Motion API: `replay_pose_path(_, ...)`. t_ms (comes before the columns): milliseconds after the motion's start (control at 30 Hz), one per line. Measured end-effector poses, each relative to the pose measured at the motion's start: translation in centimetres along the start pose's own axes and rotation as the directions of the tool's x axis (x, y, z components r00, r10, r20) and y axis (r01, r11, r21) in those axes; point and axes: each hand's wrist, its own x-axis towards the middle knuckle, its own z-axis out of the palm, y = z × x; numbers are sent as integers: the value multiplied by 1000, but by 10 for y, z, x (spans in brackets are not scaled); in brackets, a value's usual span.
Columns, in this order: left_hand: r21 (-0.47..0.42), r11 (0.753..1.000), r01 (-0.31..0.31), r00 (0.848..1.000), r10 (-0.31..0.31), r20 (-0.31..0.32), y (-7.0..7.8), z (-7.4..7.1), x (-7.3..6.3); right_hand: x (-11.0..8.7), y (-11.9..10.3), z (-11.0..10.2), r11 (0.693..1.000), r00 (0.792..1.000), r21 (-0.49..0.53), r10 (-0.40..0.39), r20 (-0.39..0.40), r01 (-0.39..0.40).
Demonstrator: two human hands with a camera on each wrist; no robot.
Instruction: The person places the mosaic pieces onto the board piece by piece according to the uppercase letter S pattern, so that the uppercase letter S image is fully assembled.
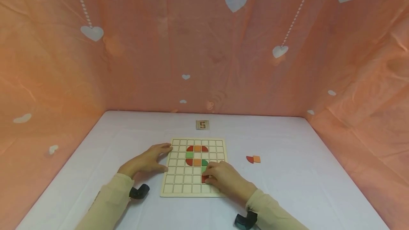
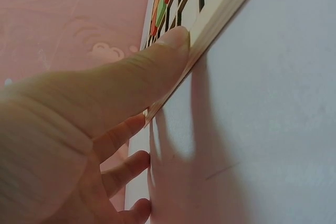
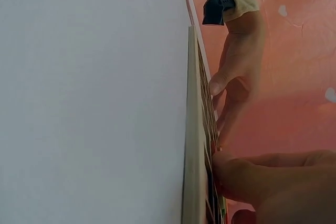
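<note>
A pale wooden grid board (image 1: 174,179) lies on the white table, with red, orange and green tiles in some of its cells. At its left edge is my left hand (image 1: 145,160); in the left wrist view the thumb (image 2: 168,51) touches the wooden rim and the other fingers reach along the side. My right hand (image 1: 228,180) is over the board's lower right part, pinching a red tile (image 1: 204,179) at a cell below the green tiles (image 1: 205,163). Its fingers partly cover that tile, so its full shape is hidden.
Right of the board lie a red quarter-round tile (image 1: 250,159) and an orange square tile (image 1: 257,159), side by side. Behind the board is a small card (image 1: 202,125) with a 5 on it. Orange cloth with hearts (image 1: 235,1) surrounds the white table (image 1: 287,187).
</note>
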Motion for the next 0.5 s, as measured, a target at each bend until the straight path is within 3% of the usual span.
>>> replay_pose_path(500, 2, 1000, -8, 1000, 8, -2, 3, 0, -2, 1, -2, -2, 999, 1000, 41, 15, -18, -14)
